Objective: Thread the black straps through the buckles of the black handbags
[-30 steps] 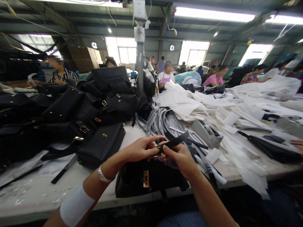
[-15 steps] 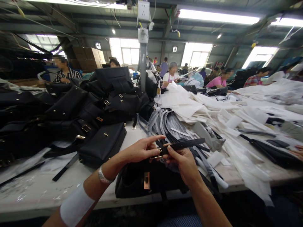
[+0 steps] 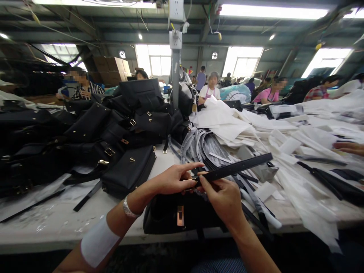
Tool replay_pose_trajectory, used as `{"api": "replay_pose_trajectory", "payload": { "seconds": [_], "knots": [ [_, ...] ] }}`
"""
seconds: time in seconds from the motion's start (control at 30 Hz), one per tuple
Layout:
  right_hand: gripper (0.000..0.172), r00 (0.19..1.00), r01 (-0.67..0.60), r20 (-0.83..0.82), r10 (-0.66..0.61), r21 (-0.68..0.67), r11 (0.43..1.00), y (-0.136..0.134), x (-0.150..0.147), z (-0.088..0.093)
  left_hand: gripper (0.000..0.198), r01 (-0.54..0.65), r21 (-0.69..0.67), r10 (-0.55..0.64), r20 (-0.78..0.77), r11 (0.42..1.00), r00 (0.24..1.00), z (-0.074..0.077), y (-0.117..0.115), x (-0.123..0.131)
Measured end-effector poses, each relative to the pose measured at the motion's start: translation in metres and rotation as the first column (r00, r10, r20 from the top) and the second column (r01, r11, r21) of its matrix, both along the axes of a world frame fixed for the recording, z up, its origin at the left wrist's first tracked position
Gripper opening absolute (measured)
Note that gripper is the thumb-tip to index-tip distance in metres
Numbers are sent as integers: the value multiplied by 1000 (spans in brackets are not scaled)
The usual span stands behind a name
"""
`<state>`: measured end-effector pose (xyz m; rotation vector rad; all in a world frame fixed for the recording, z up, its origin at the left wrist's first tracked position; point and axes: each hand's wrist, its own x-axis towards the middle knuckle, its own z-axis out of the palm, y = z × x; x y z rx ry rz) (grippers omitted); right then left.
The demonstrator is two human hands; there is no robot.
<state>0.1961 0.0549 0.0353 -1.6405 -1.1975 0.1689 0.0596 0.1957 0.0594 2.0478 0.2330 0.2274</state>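
Observation:
A black strap [image 3: 241, 165] runs up to the right from between my hands, over the front edge of the work table. My right hand [image 3: 224, 195] is closed on it, thumb on top and fingers beneath. At its near end my left hand [image 3: 172, 179] pinches a gold-coloured buckle [image 3: 188, 188] with the thumb, while the index finger points out straight. My fingers hide most of the buckle. Directly below my hands lies a black bag [image 3: 162, 218] with a gold clasp [image 3: 180, 216] on its front.
Black bags [image 3: 127, 170] with gold fittings are heaped on the left. Plastic-wrapped straps [image 3: 204, 148] lie behind my hands, and white sheets [image 3: 222, 117] cover much of the right. A post [image 3: 175, 76] with sockets rises mid-table. Another person's hand [image 3: 349, 148] shows at the right edge.
More of the strap now sticks out to the upper right beyond my right hand. Less of the buckle shows between my fingers. The whole view has shifted slightly.

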Motion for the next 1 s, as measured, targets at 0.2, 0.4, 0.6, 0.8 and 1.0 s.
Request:
{"api": "replay_pose_trajectory", "payload": {
  "seconds": [0.2,0.4,0.6,0.8,1.0],
  "knots": [
    [18,957,-16,291,-2,59,998,4,-3,1,63,-79,50,80,-16,996,997,-2,-6,2],
    [23,890,-125,-428,157,103,987,6,13,21,79,-11,33,9,53,999,999,1,-7,-12],
    [30,544,-42,-737,401,453,890,5,39,44,55,-247,-3,245,129,969,961,-4,-10,-35],
    [35,784,157,-563,262,588,793,-3,54,56,29,-408,-191,444,220,893,868,-21,-12,-40],
    [47,910,-86,-348,225,372,924,-31,44,71,38,-402,-358,502,256,843,826,-27,-16,-37]
  ]
}}
